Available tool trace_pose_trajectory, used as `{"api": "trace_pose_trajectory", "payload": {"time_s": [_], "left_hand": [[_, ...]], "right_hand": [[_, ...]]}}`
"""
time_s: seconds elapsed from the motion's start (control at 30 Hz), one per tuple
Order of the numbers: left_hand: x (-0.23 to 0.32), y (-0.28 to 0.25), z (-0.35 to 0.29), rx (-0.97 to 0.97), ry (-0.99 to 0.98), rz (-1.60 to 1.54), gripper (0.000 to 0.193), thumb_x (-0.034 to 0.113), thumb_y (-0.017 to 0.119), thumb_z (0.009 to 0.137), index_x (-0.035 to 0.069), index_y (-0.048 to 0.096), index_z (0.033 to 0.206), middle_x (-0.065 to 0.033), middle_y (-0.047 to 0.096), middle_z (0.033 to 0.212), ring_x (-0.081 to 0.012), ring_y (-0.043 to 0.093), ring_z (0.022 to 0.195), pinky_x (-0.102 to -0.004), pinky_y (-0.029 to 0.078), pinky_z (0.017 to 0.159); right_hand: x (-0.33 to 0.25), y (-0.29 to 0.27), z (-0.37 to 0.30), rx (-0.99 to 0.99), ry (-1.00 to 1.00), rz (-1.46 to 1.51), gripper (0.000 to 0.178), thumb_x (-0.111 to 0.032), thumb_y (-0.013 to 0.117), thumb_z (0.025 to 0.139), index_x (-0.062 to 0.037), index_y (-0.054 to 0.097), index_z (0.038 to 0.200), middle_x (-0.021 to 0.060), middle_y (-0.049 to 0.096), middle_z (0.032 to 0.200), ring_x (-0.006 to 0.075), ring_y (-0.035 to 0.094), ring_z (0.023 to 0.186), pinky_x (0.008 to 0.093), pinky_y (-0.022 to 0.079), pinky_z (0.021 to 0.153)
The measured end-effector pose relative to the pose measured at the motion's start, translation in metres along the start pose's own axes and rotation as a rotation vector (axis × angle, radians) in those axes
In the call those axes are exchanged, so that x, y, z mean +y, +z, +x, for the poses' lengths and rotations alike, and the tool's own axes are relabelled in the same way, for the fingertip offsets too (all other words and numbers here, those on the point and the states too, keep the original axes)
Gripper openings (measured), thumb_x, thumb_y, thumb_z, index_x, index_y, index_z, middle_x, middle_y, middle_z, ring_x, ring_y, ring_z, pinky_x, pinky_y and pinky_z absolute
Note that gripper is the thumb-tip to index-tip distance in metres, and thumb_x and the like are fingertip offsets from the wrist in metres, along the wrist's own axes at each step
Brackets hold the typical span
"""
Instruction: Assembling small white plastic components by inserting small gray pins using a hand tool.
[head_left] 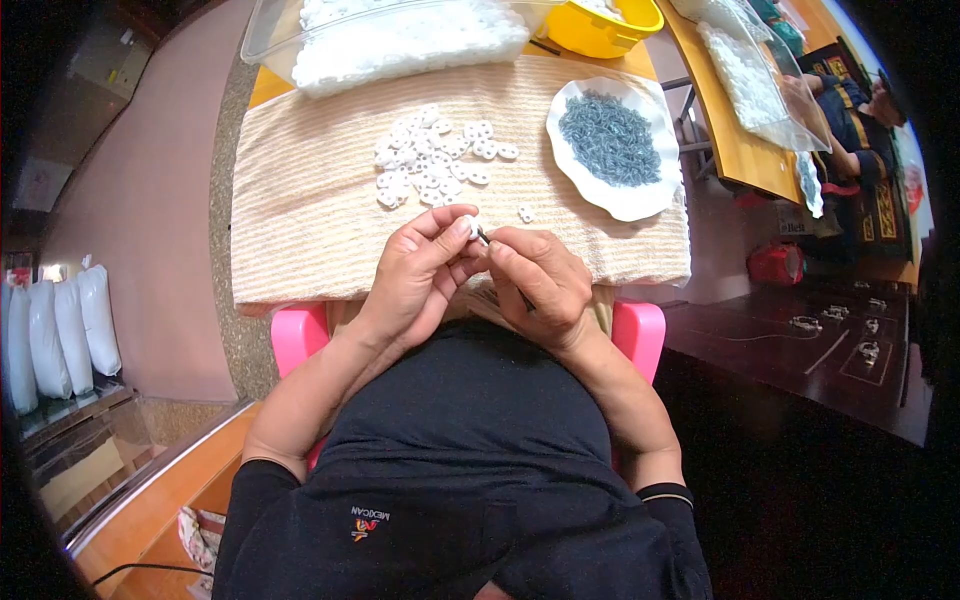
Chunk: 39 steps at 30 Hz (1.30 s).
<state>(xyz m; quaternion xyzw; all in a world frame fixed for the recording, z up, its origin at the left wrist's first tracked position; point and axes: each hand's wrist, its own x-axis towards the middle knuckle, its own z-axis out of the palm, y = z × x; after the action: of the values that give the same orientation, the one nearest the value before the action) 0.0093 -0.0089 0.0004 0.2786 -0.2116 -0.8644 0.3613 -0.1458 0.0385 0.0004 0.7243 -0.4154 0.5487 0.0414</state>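
Note:
My left hand (pixel 425 262) pinches a small round white plastic piece (pixel 472 228) between thumb and forefinger, in front of my body. Close against it, my right hand (pixel 545 280) is closed on a thin dark tool (pixel 484 237) whose tip meets the white piece. What kind of tool it is I cannot make out. Beyond my hands lies a loose pile of white pieces with holes (pixel 425 165) on the striped cloth (pixel 300 220). One single white piece (pixel 527 214) lies apart, nearer my right hand. To the right, a scalloped white plate (pixel 640 205) holds many small blue-grey translucent bits (pixel 610 140).
A clear plastic bin (pixel 275 55) full of white pieces and a yellow basin (pixel 590 38) stand at the far edge. Pink chair arms (pixel 638 335) flank me. At the far right, another person (pixel 850 110) sits by a wooden table (pixel 740 150) with a similar bin.

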Motion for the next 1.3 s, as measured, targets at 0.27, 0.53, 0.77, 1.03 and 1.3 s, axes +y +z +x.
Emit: {"api": "trace_pose_trajectory", "payload": {"time_s": [0.27, 0.53, 0.77, 1.03, 1.3], "left_hand": [[-0.0008, -0.0007, 0.0012, -0.009, -0.006, -0.034, 0.019, 0.01, 0.056, 0.093, 0.002, 0.056, 0.111, -0.0064, 0.063, 0.094, -0.013, 0.063, 0.084, -0.0257, 0.053, 0.079], [-0.0005, -0.0002, -0.0001, -0.02, -0.021, -0.064, 0.018, 0.01, 0.056, 0.093, 0.003, 0.057, 0.11, -0.0062, 0.063, 0.094, -0.0125, 0.063, 0.084, -0.0265, 0.054, 0.08], [-0.0012, -0.0012, 0.0003, -0.037, -0.014, -0.061, 0.018, 0.011, 0.056, 0.093, 0.003, 0.057, 0.11, -0.0063, 0.064, 0.093, -0.0129, 0.063, 0.084, -0.027, 0.054, 0.081], [-0.0024, -0.0021, 0.0005, -0.012, -0.029, -0.058, 0.019, 0.011, 0.056, 0.094, 0.003, 0.057, 0.111, -0.0058, 0.064, 0.093, -0.0131, 0.064, 0.086, -0.0291, 0.055, 0.081], [-0.0016, -0.0035, -0.0006, -0.016, -0.02, -0.041, 0.023, 0.01, 0.057, 0.093, 0.004, 0.057, 0.116, -0.006, 0.065, 0.094, -0.013, 0.065, 0.085, -0.0255, 0.055, 0.078]], "right_hand": [[0.001, 0.0008, -0.0006, -0.001, -0.032, -0.061, 0.024, 0.01, 0.067, 0.07, 0.0028, 0.061, 0.092, 0.0165, 0.066, 0.084, 0.0276, 0.066, 0.07, 0.0314, 0.053, 0.057], [-0.0003, -0.0003, -0.0003, -0.004, -0.036, -0.064, 0.024, 0.01, 0.068, 0.07, 0.0031, 0.061, 0.092, 0.0167, 0.066, 0.084, 0.0277, 0.066, 0.07, 0.0316, 0.053, 0.057], [-0.0027, -0.0018, 0.0006, -0.007, -0.021, -0.074, 0.023, 0.009, 0.068, 0.071, 0.0029, 0.061, 0.092, 0.0172, 0.066, 0.085, 0.0281, 0.066, 0.071, 0.0322, 0.053, 0.058], [-0.001, -0.0005, -0.0034, 0.054, 0.047, -0.057, 0.023, 0.008, 0.07, 0.072, 0.0023, 0.059, 0.091, 0.0188, 0.066, 0.086, 0.0281, 0.066, 0.071, 0.032, 0.054, 0.06], [-0.0056, 0.0022, -0.0021, 0.064, 0.24, 0.136, 0.021, 0.009, 0.071, 0.074, 0.0022, 0.059, 0.09, 0.0191, 0.066, 0.085, 0.0258, 0.067, 0.074, 0.0305, 0.054, 0.063]]}}
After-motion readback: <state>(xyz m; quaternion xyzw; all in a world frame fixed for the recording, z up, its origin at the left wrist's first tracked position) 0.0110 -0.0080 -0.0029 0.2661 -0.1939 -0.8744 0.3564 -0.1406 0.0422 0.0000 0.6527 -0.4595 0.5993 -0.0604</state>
